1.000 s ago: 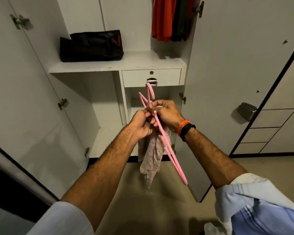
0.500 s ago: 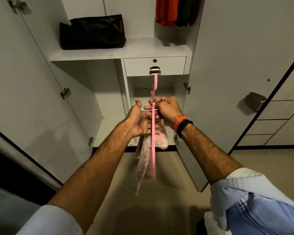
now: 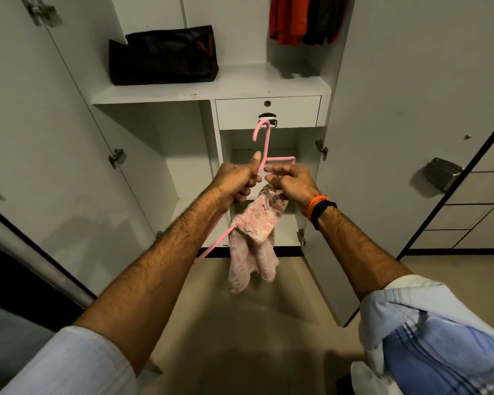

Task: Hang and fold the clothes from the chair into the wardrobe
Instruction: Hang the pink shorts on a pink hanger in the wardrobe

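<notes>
Open white wardrobe (image 3: 69,138), beige floor (image 3: 240,337)

Black bag (image 3: 163,55) on a shelf, beige floor (image 3: 240,323), metal door handle (image 3: 441,173)

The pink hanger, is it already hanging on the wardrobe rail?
No, the pink hanger is gripped in the left hand, low before the drawer.
</notes>
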Tool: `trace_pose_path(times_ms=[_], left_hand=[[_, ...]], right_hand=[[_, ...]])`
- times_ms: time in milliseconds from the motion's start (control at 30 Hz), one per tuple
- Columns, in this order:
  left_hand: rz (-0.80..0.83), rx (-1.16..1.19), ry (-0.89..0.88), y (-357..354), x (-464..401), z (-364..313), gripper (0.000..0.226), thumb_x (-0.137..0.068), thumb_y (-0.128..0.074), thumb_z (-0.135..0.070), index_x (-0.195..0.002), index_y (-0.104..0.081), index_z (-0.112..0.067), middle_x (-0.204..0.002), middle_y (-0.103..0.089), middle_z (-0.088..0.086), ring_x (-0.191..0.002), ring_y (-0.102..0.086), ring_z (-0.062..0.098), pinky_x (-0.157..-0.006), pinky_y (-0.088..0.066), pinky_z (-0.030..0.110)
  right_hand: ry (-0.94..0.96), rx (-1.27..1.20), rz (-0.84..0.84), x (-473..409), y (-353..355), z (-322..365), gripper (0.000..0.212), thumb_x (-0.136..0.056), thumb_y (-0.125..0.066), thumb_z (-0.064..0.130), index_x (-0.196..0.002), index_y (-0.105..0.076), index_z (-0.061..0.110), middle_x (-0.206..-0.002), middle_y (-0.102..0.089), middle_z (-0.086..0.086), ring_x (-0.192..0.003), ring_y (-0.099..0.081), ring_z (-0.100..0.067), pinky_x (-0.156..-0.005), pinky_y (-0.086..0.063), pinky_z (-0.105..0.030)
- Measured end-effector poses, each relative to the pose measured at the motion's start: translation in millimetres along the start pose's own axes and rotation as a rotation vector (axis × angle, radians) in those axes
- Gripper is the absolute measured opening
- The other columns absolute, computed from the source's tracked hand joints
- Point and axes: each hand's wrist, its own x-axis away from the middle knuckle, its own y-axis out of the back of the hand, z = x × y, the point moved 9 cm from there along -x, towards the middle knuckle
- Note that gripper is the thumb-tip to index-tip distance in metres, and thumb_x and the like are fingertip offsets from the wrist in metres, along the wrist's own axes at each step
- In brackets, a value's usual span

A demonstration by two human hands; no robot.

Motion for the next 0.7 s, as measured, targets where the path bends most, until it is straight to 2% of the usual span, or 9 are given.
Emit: trace_pose_path(times_ms=[100, 133, 167, 233, 300, 367, 433, 567, 700], left_hand=[[-0.120, -0.117, -0.065, 10, -4, -8, 0.063, -0.075, -0.075, -0.059, -0.096, -0.073, 0.001, -0.054, -0.044, -0.005, -0.041, -0.028, 0.008, -0.039, -0.024, 0.018], [-0.148, -0.160, -0.086, 12, -5, -12, 0.062, -0.073, -0.077, -0.058, -0.094, -0.074, 0.000, -0.056, -0.048, -0.003, -0.043, -0.027, 0.008, -0.040, -0.027, 0.019], [-0.163, -0.198, -0.101, 13, -5, -16, 0.059, -0.074, -0.076, -0.058, -0.093, -0.075, -0.002, -0.063, -0.056, -0.001, -0.043, -0.037, 0.013, -0.043, -0.035, 0.021], [-0.193, -0.258, -0.118, 16, -7, -21, 0.054, -0.076, -0.074, -0.058, -0.091, -0.076, -0.007, -0.086, -0.068, 0.002, -0.057, -0.054, 0.018, -0.059, -0.049, 0.028], [-0.223, -0.298, -0.121, 20, -7, -23, 0.055, -0.074, -0.074, -0.061, -0.091, -0.076, -0.008, -0.091, -0.066, -0.002, -0.056, -0.051, 0.011, -0.060, -0.045, 0.025], [-0.256, -0.316, -0.118, 25, -7, -23, 0.058, -0.073, -0.073, -0.064, -0.090, -0.076, -0.009, -0.088, -0.065, -0.004, -0.069, -0.060, 0.013, -0.062, -0.047, 0.028], [-0.299, -0.334, -0.122, 33, -9, -23, 0.057, -0.075, -0.071, -0.064, -0.088, -0.076, -0.009, -0.088, -0.070, -0.002, -0.075, -0.064, 0.022, -0.065, -0.049, 0.033], [-0.388, -0.346, -0.128, 51, -12, -17, 0.053, -0.078, -0.070, -0.061, -0.086, -0.076, -0.009, -0.068, -0.062, -0.005, -0.083, -0.063, 0.022, -0.072, -0.050, 0.033], [-0.421, -0.370, -0.159, 55, -9, -10, 0.049, -0.078, -0.070, -0.060, -0.086, -0.076, -0.012, -0.061, -0.058, -0.008, -0.071, -0.057, 0.017, -0.062, -0.041, 0.027]], right_hand=[[-0.068, 0.104, -0.131, -1, 10, -20, 0.016, -0.083, -0.075, 0.015, -0.097, -0.070, 0.019, -0.106, -0.071, -0.003, -0.103, -0.066, -0.021, -0.098, -0.053, -0.038], [-0.080, 0.187, -0.180, -2, 13, -25, 0.027, -0.082, -0.076, 0.021, -0.106, -0.067, 0.016, -0.113, -0.068, -0.004, -0.109, -0.063, -0.023, -0.100, -0.050, -0.037], [-0.097, 0.261, -0.208, 0, 15, -28, 0.042, -0.081, -0.077, 0.027, -0.117, -0.062, 0.013, -0.121, -0.063, -0.006, -0.115, -0.059, -0.025, -0.101, -0.048, -0.037], [-0.170, 0.285, -0.205, 1, 15, -39, 0.069, -0.078, -0.079, 0.040, -0.132, -0.048, 0.011, -0.129, -0.054, -0.008, -0.119, -0.053, -0.029, -0.101, -0.047, -0.040], [-0.277, 0.153, -0.137, 4, 8, -51, 0.079, -0.071, -0.082, 0.049, -0.130, -0.046, 0.010, -0.124, -0.059, -0.005, -0.111, -0.058, -0.026, -0.093, -0.052, -0.041], [-0.347, -0.032, -0.050, 8, -5, -62, 0.063, -0.073, -0.083, 0.042, -0.120, -0.056, 0.009, -0.108, -0.068, -0.003, -0.093, -0.064, -0.019, -0.072, -0.054, -0.033], [-0.379, -0.186, -0.030, 12, -14, -68, 0.044, -0.077, -0.083, 0.027, -0.110, -0.061, 0.008, -0.099, -0.070, -0.003, -0.084, -0.063, -0.016, -0.061, -0.046, -0.027], [-0.400, -0.354, -0.054, 13, -23, -79, 0.049, -0.070, -0.087, 0.017, -0.113, -0.066, 0.005, -0.101, -0.074, -0.005, -0.087, -0.066, -0.018, -0.063, -0.046, -0.027], [-0.409, -0.346, -0.073, 15, -29, -82, 0.051, -0.066, -0.089, 0.016, -0.110, -0.065, 0.006, -0.099, -0.073, -0.005, -0.084, -0.067, -0.019, -0.062, -0.048, -0.029]])
